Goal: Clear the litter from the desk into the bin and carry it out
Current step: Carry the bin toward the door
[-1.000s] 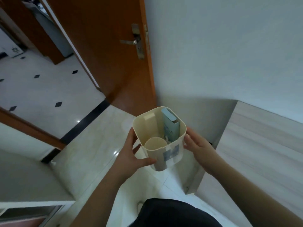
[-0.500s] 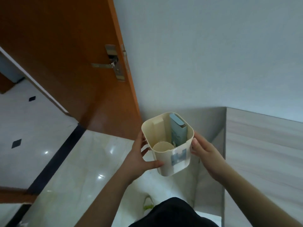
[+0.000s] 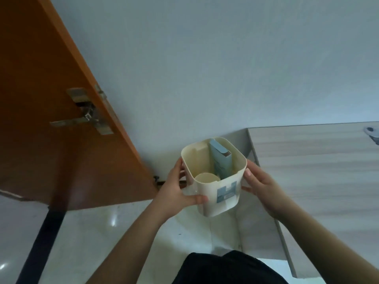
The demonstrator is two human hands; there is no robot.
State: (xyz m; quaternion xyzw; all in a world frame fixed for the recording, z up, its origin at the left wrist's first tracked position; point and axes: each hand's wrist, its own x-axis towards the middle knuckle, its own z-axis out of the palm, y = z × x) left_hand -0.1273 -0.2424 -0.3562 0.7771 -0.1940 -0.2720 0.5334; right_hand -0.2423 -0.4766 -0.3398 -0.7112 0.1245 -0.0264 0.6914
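I hold a small cream bin (image 3: 227, 199) in the air between both hands, above the floor at the desk's left end. My left hand (image 3: 176, 191) grips its left side, thumb across the front. My right hand (image 3: 260, 185) presses against its right side. A blue-grey label is on the bin's front. Inside stand a pale blue carton (image 3: 221, 160) and a cream paper cup (image 3: 207, 178).
An orange wooden door (image 3: 51, 119) with a metal lever handle (image 3: 82, 119) stands open on the left. A grey wall rises ahead. The wood-grain desk (image 3: 317, 171) fills the right, with a metal object (image 3: 372, 134) at its far edge. Glossy floor tiles lie below.
The view has swung to the right: the door and doorway slid left, the desk came further into view. The bin stays held between both hands.
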